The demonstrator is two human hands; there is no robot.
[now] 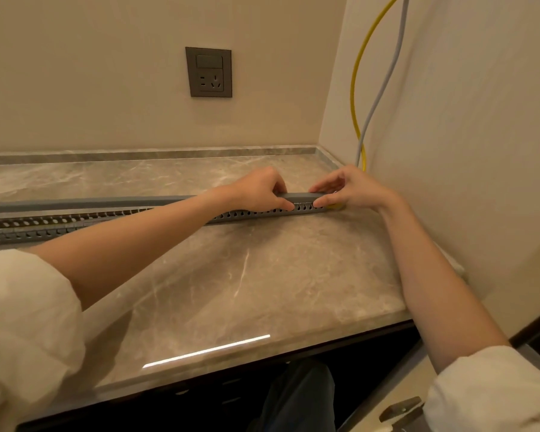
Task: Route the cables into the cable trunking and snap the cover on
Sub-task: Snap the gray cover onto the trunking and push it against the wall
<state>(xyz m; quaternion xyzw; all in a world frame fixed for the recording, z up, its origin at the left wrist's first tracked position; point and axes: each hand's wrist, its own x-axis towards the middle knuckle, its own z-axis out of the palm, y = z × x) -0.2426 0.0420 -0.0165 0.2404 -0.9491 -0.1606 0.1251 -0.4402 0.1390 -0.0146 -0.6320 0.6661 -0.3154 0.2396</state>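
In front of the slotted cable trunking (pixel 256 213) the marble counter (pixel 247 275) is bare up to its front edge, so my forearms reach in without meeting anything. Behind the trunking there is also an open strip of counter, closed at the back by the low stone upstand (pixel 169 152). On my right the side wall (pixel 449 151) stands very near my right hand (pixel 353 188), and the yellow cable (pixel 354 88) and grey cable (pixel 384 82) hang down in that corner. To the left, the long grey cover (pixel 75 203) and trunking lie across the counter like a low barrier.
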